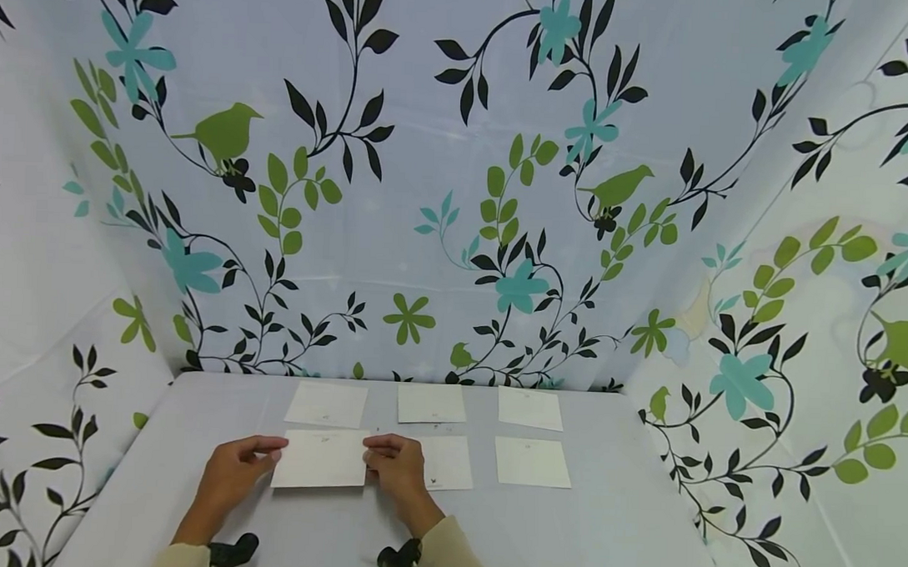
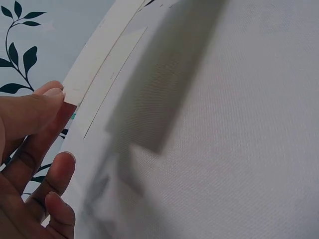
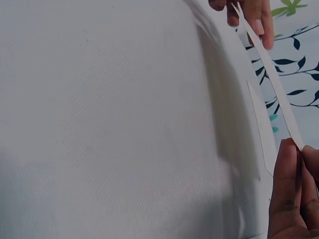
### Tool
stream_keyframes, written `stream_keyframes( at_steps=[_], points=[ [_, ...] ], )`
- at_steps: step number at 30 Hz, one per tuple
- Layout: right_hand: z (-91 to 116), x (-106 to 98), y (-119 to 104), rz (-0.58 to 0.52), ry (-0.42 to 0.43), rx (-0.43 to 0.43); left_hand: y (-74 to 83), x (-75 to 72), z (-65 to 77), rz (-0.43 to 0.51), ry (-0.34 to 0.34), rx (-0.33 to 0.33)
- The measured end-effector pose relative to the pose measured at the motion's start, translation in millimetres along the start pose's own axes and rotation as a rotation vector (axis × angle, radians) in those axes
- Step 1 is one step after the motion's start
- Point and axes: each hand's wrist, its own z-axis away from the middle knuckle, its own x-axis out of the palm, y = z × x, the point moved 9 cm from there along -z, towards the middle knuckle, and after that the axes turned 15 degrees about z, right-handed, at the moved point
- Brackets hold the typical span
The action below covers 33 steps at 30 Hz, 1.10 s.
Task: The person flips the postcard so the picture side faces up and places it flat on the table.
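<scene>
A cream paper card is held by both hands above the front left of the table. My left hand pinches its left edge between thumb and finger; in the left wrist view the other fingers of that hand curl loosely below. On the opposite edge, my right hand pinches the card too. Seen nearly edge-on in the right wrist view, the card hangs off the surface, with a shadow beneath it. Just beyond the right hand lies another card, partly covered by that hand.
Along the back of the white table lie a left card, a middle card and a right card. One more card lies at front right. A leaf-and-bird patterned curtain surrounds the table.
</scene>
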Motion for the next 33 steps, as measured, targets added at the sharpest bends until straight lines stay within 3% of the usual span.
stream_keyframes(
  at_steps=[8, 33],
  points=[
    [0, 1, -1, -0.028, -0.06, -0.034, 6.3, -4.1, 5.5, 0.03, -0.025, 0.023],
    [1, -4, -1, -0.004, -0.033, -0.051, 10.8, -6.0, 5.7, 0.048, 0.015, 0.017]
  ],
)
